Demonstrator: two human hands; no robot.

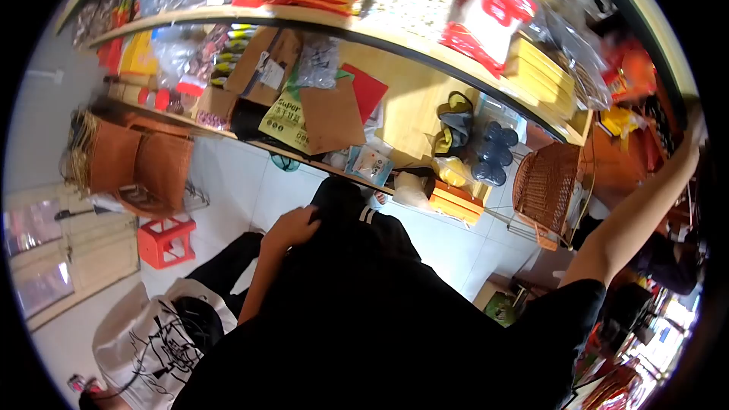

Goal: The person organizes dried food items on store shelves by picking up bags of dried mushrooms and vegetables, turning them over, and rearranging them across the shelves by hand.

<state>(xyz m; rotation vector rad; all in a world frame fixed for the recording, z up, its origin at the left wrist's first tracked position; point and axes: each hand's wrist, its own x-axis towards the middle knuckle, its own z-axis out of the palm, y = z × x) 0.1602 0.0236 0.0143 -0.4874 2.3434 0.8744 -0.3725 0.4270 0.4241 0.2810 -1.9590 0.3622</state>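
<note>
My left hand [292,229] is low in front of my body, its fingers curled against black clothing [338,201]. The fingertips are lost in the dark fabric, so what they hold, if anything, is hidden. My right arm stretches out to the far right, and my right hand [694,130] is at the end post [672,53] of the shelf. That hand is dim and smeared at the rim of the view, so its fingers cannot be made out. Nearest to it are red and yellow packets [623,120].
An upper shelf [326,19] carries bagged goods, including a red-and-white bag [486,19]. Below, a wooden surface [414,106] holds a brown paper piece [332,115], a green bag [287,123] and dark shoes [456,121]. Around stand a wicker basket [545,186], a red stool [165,241] and a seated person [163,342].
</note>
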